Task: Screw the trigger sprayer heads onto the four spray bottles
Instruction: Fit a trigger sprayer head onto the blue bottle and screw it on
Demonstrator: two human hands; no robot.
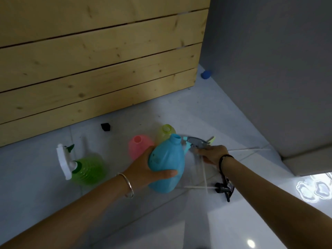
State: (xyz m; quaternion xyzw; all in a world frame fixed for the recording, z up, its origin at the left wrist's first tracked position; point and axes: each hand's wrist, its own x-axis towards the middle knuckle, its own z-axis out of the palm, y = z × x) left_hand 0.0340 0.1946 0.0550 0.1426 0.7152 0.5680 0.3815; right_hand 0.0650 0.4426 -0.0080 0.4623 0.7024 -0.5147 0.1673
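A: Where is the blue bottle [166,166]?

B: In the left hand [143,169], lifted off the floor [206,112] and tilted, its open neck pointing up and away. The palm wraps the bottle's left side and the thumb lies across the lower body.

A: And the right hand [213,154]?

B: Just right of the bottle, at about shoulder height on it. The fingers are curled over a grey sprayer head [196,141] with a light-blue trigger, which sits right beside the bottle's neck, not on it. How firmly the fingers hold it cannot be told; the fingertips are blurred.

A: Is a tube on that head?

B: Thin white tubes [203,175] run down and across the floor under the right hand, but which head each belongs to cannot be told.

A: The other bottles?

B: A pink bottle [138,146] and a yellow bottle [166,132] stand open-necked just behind the blue one, the pink partly hidden by the left hand. A green bottle [88,168] stands well to the left, already wearing a white sprayer [62,161].

A: Any other heads?

B: A dark head [223,188] lies on the floor under the right wrist. A yellow-green tip [212,139] shows past the grey head, too little to identify.

A: The surroundings?

B: A wooden plank wall [98,69] behind, a grey wall [269,69] to the right.
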